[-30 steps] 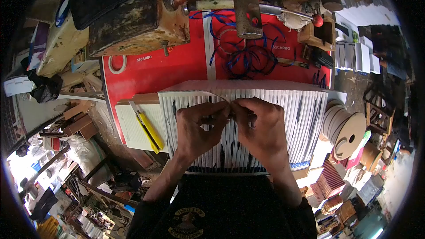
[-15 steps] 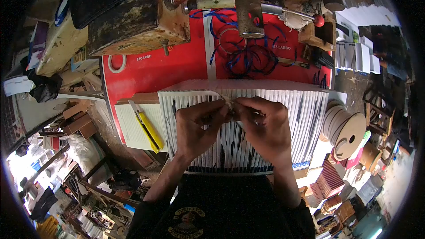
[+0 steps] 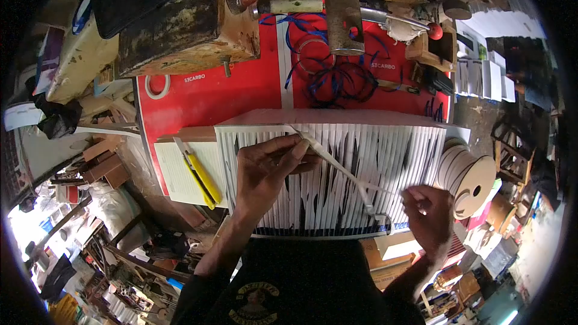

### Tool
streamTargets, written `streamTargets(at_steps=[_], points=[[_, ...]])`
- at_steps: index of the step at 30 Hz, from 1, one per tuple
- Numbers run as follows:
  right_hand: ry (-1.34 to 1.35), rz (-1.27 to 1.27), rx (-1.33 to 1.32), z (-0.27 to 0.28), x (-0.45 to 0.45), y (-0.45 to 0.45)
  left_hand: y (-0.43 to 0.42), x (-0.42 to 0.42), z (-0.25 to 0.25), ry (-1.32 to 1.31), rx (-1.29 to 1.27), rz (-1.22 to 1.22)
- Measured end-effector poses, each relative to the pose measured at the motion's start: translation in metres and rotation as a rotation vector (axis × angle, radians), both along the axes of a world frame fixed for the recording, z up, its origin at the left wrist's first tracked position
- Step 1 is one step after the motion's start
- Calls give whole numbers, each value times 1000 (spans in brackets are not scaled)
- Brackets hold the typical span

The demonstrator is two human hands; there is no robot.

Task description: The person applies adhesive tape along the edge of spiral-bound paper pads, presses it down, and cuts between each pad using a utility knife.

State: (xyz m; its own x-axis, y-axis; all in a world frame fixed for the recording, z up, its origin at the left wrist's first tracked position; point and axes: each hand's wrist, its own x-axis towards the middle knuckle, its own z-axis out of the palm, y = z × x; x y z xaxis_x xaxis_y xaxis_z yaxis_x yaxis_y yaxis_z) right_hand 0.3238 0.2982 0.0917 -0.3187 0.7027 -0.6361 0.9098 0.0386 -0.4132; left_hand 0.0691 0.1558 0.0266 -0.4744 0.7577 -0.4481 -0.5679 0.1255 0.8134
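My left hand (image 3: 268, 171) pinches a narrow white strip (image 3: 334, 164) above a wide row of tightly packed white sheets or booklets (image 3: 325, 195) with dark streaks between them. The strip slants down to the right and forks. One thin branch runs to my right hand (image 3: 428, 213), whose fingers are closed around its end. Past the fork, the other branch hangs over the row's near edge, its loose end curled. To the left, a yellow utility knife (image 3: 203, 179) lies on a cream ruled pad (image 3: 174, 174).
A red board (image 3: 211, 99) carries a tangle of blue strips (image 3: 340, 81) and a white tape ring (image 3: 158, 86). Behind stand a rusty metal block (image 3: 180, 30) and a metal post (image 3: 338, 12). A large spool (image 3: 472, 186) stands on the right.
My hands were together over the row. My right hand has swung right and toward me, drawing out the white strip; my left hand has stayed nearly in place.
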Motion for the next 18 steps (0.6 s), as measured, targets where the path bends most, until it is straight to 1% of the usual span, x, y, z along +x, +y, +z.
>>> streamTargets(at_steps=[1,2,3,4,5,6,7,8,9,10,11,12,13,15,16,17,18], points=[[-144,106,173,4,22,-3,0,1,1,-5,3,3],[-304,194,342,16,26,-3,0,1,3,16,-34,-30],[-310,253,629,19,27,-10,1,2,5,37,-74,-65],[-197,12,580,21,25,-15,3,3,7,37,-73,-64],[-29,-40,660,41,-22,-16,6,4,8,102,-135,-94],[187,0,579,55,-46,-20,8,4,10,170,-197,-126],[434,204,534,49,-55,-23,10,4,11,174,-197,-131],[532,285,355,47,-83,-26,12,3,12,196,-225,-142],[564,324,390,28,-101,-31,14,2,13,218,-251,-151],[552,365,361,10,-113,-32,13,1,12,224,-243,-149],[554,390,405,-17,-118,-31,12,0,9,314,-200,-166],[566,369,331,-27,-120,-28,11,-2,8,402,-159,-179],[576,348,254,-32,-121,-23,11,-6,11,406,-155,-169],[615,351,299,-35,-120,-15,10,-18,21,635,-251,-343],[647,337,342,-35,-119,-13,4,-25,20,601,-310,-340],[647,337,340,-35,-121,-12,2,-32,23,600,-312,-339],[673,300,338,-34,-123,-10,2,-38,27,820,-282,-291]])
